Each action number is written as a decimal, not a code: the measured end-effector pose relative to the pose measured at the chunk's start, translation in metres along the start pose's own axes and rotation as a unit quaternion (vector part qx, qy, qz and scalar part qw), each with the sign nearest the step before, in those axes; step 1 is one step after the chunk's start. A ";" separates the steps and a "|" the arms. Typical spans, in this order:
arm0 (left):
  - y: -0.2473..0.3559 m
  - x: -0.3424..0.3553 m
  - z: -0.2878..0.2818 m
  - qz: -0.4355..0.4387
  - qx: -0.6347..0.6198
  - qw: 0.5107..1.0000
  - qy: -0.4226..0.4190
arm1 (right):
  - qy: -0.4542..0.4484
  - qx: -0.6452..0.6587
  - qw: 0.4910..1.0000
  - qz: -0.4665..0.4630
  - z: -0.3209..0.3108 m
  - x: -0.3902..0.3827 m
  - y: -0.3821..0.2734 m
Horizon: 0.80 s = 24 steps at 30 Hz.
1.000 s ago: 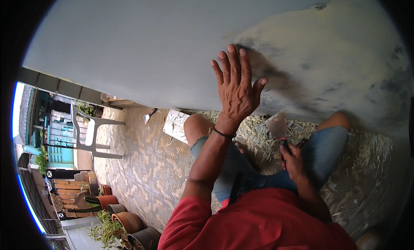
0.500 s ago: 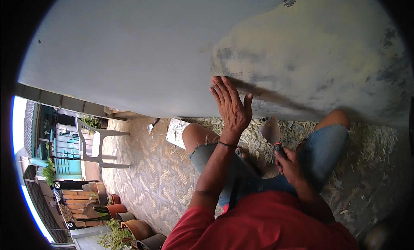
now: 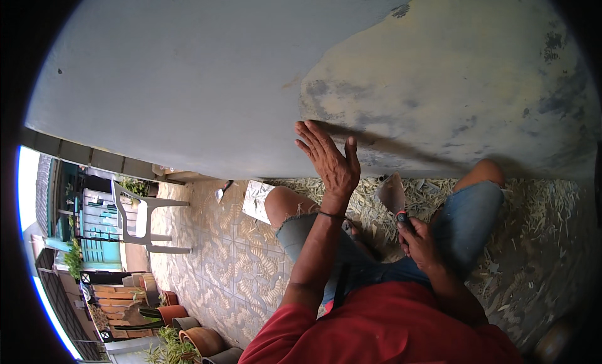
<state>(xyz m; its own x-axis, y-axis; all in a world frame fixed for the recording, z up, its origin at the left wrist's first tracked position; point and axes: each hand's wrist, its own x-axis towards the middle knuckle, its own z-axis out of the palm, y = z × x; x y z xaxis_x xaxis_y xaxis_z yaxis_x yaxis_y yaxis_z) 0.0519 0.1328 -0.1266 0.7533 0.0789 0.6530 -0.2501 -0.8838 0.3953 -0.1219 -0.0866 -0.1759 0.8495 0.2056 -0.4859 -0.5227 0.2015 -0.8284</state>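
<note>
We hold a scraper (image 3: 393, 194) low in front of us, its broad blade pointing up toward the foot of the wall (image 3: 182, 75), over the strewn flakes (image 3: 536, 207). Our right hand (image 3: 420, 243) is closed around its dark handle, between our bent knees. Our left hand (image 3: 332, 166) is raised with its palm toward the wall, holding nothing, the thumb spread away from the fingers; we cannot tell whether the fingertips touch the surface. The two hands are well apart. The fingertips are near the lower left edge of a pale, dark-smudged patch (image 3: 433, 75) on the otherwise grey wall. Beside our left knee lies a white sheet (image 3: 256, 199), and left of it a second scraper (image 3: 223, 189) rests on the patterned tile floor (image 3: 213, 263). Farther left are a white plastic chair (image 3: 142, 214) and, nearer us, a row of plant pots (image 3: 204, 340).
</note>
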 end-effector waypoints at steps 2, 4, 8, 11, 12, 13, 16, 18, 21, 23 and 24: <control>0.002 0.005 -0.003 0.001 -0.002 1.000 0.001 | -0.002 -0.009 1.000 -0.011 -0.001 0.003 -0.001; 0.005 0.009 -0.007 0.003 -0.004 1.000 0.006 | -0.002 -0.014 1.000 0.005 0.002 0.000 -0.003; 0.012 0.022 -0.018 0.027 0.007 0.999 0.026 | -0.002 -0.013 1.000 0.005 0.004 0.002 -0.002; 0.024 0.043 -0.026 0.080 0.038 0.995 0.042 | 0.001 -0.033 0.999 -0.013 0.002 0.008 0.007; 0.031 0.052 -0.028 0.101 0.047 0.993 0.043 | 0.003 -0.049 0.999 -0.023 0.001 0.009 0.008; 0.037 0.060 -0.031 0.119 0.059 0.990 0.045 | 0.002 -0.066 0.997 -0.031 0.002 0.010 0.007; 0.061 0.084 -0.039 0.182 0.101 0.976 0.060 | -0.005 -0.106 0.993 -0.048 -0.001 0.013 0.009; 0.081 0.102 -0.045 0.211 0.110 0.969 0.072 | -0.006 -0.128 0.990 -0.058 -0.002 0.015 0.012; 0.114 0.124 -0.052 0.247 0.129 0.957 0.076 | 0.006 -0.134 0.989 -0.063 -0.004 0.015 0.015; 0.128 0.135 -0.056 0.264 0.118 0.954 0.085 | 0.008 -0.113 0.992 -0.058 -0.002 0.012 0.009; 0.134 0.140 -0.057 0.269 0.121 0.952 0.084 | 0.010 -0.106 0.993 -0.052 -0.003 0.012 0.009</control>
<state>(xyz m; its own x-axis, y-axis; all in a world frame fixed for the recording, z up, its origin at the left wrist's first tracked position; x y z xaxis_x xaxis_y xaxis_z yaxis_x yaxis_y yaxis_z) 0.0887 0.0518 0.0546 0.4431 -0.3598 0.8211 -0.4095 -0.8960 -0.1716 -0.1164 -0.0851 -0.1899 0.9005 0.1751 -0.3980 -0.4064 0.0136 -0.9136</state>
